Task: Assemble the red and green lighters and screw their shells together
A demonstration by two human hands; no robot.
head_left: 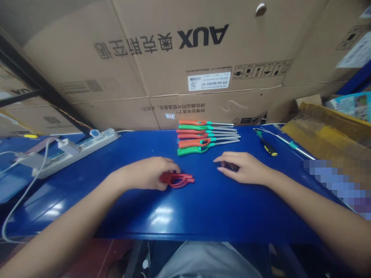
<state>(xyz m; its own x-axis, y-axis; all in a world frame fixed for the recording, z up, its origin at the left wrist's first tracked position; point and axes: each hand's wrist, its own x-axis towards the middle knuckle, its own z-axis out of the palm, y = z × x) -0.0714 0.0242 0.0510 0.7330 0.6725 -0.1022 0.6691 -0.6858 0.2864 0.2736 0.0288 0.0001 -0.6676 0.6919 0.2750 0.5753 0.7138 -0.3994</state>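
My left hand [150, 173] is closed around the back end of a red plastic lighter handle [179, 180], whose looped part points right just above the blue table. No metal tube shows on this handle. To the right, my right hand [242, 168] rests near the table with its fingers bent and thumb and forefinger apart; something dark shows beneath the fingers, too hidden to name. Beyond both hands lies a row of several long-nosed lighters [193, 144] in orange, green and red, their metal tubes pointing right.
Behind the blue table [185, 216] stands a large cardboard box [162, 77]. A white power strip [78, 152] with cables lies at the left. At the right are a black and yellow screwdriver [269, 148], a thin metal rod [295, 147] and a taped brown package [333, 135].
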